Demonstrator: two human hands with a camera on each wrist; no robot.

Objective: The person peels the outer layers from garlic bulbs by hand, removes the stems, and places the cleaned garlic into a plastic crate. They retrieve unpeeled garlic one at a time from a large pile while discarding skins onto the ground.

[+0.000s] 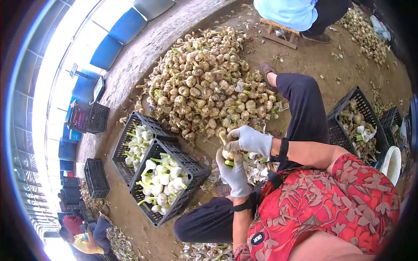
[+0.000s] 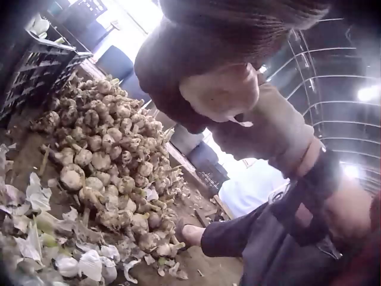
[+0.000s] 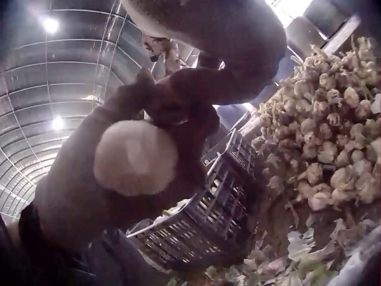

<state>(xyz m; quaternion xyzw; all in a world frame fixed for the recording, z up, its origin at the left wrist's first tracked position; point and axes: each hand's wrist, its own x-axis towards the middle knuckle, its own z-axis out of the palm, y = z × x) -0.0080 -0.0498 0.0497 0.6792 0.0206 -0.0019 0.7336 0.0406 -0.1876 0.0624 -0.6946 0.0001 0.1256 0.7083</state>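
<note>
Both gloved hands meet in front of the lap in the head view. The left hand [image 1: 235, 176] grips a brown-skinned garlic bulb [image 1: 227, 154]. A paler, peeled-looking bulb [image 3: 136, 158] also sits against the left palm in the right wrist view, and a short green stem [image 1: 228, 163] pokes out by its fingers. Curled over the brown bulb from the other side, the right hand [image 1: 252, 141] pinches it. A stem [image 1: 223, 138] sticks up beside the right fingertips. Gloves and fingers hide much of both bulbs.
Ahead lies a large heap of unpeeled garlic [image 1: 200, 87]. Two black crates of white garlic, the nearer crate [image 1: 198, 174] beside the knee, stand left of it. Another crate [image 1: 363, 108] and a white bucket [image 1: 392, 165] stand right. Peeled skins [image 2: 36, 238] litter the ground. Other people sit nearby.
</note>
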